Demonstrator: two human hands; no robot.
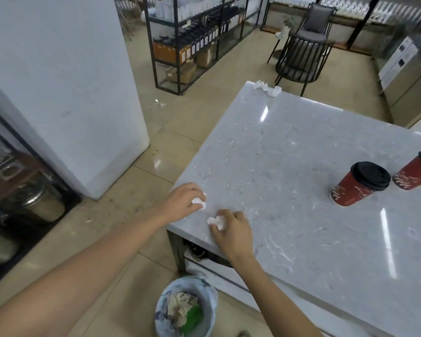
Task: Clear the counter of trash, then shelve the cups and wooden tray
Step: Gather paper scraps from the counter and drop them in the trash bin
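Left hand point(184, 203) fingers curled, pinching a crumpled tissue point(199, 203); right hand point(231, 231) pinching another tissue wad point(217, 221), frame centre, marble counter point(301, 154) corner. Red cups point(359, 183) right.

The grey marble counter point(289, 147) lies bare across its middle; two red black-lidded paper cups point(360, 183) block the right edge.

Red cups point(355, 184) with black lids, white-veined grey marble counter point(289, 154).
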